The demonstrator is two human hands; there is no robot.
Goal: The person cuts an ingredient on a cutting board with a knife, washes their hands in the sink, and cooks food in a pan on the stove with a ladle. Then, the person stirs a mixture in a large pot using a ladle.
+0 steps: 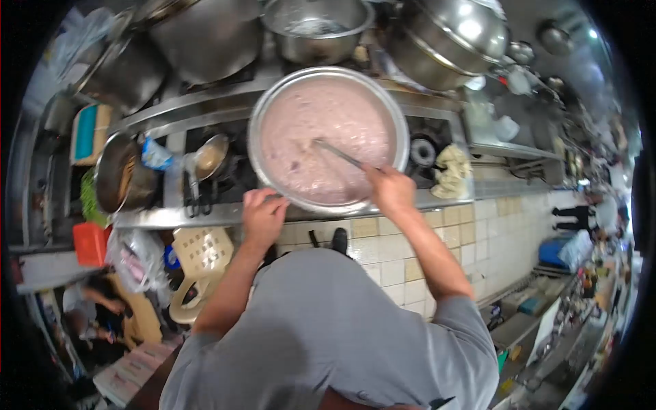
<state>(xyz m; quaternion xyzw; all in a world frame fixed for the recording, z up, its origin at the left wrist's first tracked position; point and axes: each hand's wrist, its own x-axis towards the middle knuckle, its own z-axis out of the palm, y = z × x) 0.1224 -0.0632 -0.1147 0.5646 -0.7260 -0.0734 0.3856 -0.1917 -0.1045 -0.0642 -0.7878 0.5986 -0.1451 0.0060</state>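
A big round metal pot (398, 123) in front of me is filled nearly to the rim with a thick, pale pink liquid (328, 116) with a few darker lumps. My right hand (393, 191), at the pot's lower right edge, is closed around a long metal utensil (342, 155). Its far end dips into the liquid, so its head is hidden. At the lower left rim, my left hand (264, 217) has curled fingers that appear to grip the pot's edge.
Left of the pot are a small pan (210, 156) and a deep pan (113, 171). Large pots (205, 41) and a metal bowl (318, 44) stand behind. A crumpled cloth (451, 171) lies right. A beige plastic chair (201, 249) is lower left. Other people are at both sides.
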